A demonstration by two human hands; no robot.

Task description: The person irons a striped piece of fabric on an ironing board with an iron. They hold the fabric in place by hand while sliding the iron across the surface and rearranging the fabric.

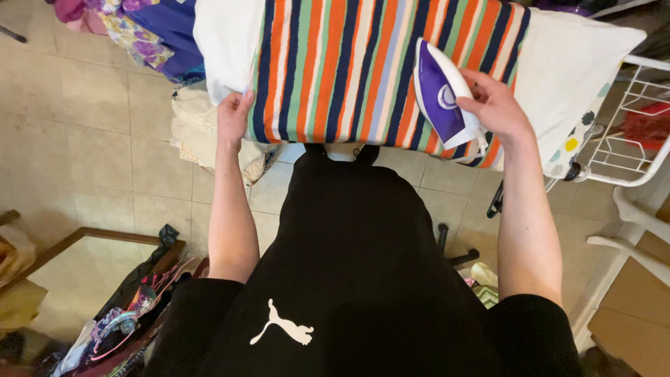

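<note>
Closest in, a black shirt (356, 279) fills the lower view, soft matte cotton with a white leaping-animal print, and two bare forearms reach out from it. Down at the left, a heap of bright straps and bags (132, 314) lies on the pale tiled floor (84, 126).

Now the hands. The left hand (234, 119) pinches the near edge of the striped cloth (335, 63), fingers curled shut on the hem to hold it flat and taut. The right hand (492, 105) has its grip clamped on the handle of the iron (443, 98), a purple and white wedge of smooth hard plastic, tipped up on its side over the right part of the cloth. I'd call this the pressing step, mid-garment.

The next stroke, I'd judge, wants the soleplate laid flat and steady tension from that left hand so no crease gets pressed in.

The cloth is thin and woven, with orange, green, navy and cream bands running away from us. Beneath it, the ironing board (572, 63) wears a white padded cover with coloured dots. Far right stands a white wire rack (628, 146); top left, a pile of flowered laundry (139, 35).
</note>
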